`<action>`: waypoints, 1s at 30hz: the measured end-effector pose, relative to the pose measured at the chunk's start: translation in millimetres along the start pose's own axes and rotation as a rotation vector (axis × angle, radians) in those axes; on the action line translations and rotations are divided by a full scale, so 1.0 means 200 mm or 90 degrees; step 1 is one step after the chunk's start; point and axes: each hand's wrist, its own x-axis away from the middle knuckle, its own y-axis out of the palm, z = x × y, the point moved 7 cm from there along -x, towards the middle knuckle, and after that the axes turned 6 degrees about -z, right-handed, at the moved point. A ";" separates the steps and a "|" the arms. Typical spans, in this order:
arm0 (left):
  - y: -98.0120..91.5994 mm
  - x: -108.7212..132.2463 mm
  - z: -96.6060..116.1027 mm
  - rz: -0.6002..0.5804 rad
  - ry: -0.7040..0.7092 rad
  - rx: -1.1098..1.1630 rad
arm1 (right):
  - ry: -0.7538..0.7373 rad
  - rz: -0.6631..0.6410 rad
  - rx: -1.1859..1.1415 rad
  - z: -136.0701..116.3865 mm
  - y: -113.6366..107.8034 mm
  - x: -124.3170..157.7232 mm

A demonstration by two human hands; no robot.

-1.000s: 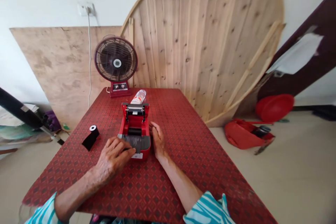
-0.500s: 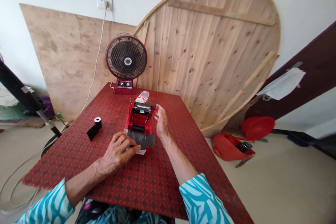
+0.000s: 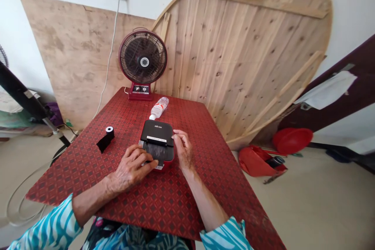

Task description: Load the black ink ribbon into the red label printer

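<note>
A small red printer with a black lid lies closed in the middle of the red patterned table. My left hand rests on its front left corner, fingers curled over the front edge. My right hand is at the lid's right edge, fingertips pressed together against it. A black paper roll with a loose strip lies to the left of the printer, apart from both hands.
A plastic bottle lies on its side behind the printer, and a red desk fan stands at the table's far edge. A round wooden board leans on the wall. A red bag and basin sit on the floor at right.
The printer's lid, standing open before, is now down and shut. My right hand came from the raised lid to the lid's right edge. My left hand stayed on the front.
</note>
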 end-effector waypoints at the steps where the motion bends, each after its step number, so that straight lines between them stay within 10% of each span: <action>1: -0.01 0.00 -0.01 0.006 -0.007 0.020 | 0.005 0.006 -0.005 0.01 0.00 0.00; 6: -0.04 -0.01 -0.31 0.081 -0.335 0.288 | 0.071 0.033 -0.098 0.07 0.03 0.01; 11: 0.18 0.05 -0.55 0.120 -0.678 0.656 | 0.181 0.045 -0.176 0.11 0.06 0.04; 30: 0.38 0.09 -0.48 0.141 -0.696 0.955 | 0.094 -0.020 -0.034 0.12 0.05 0.06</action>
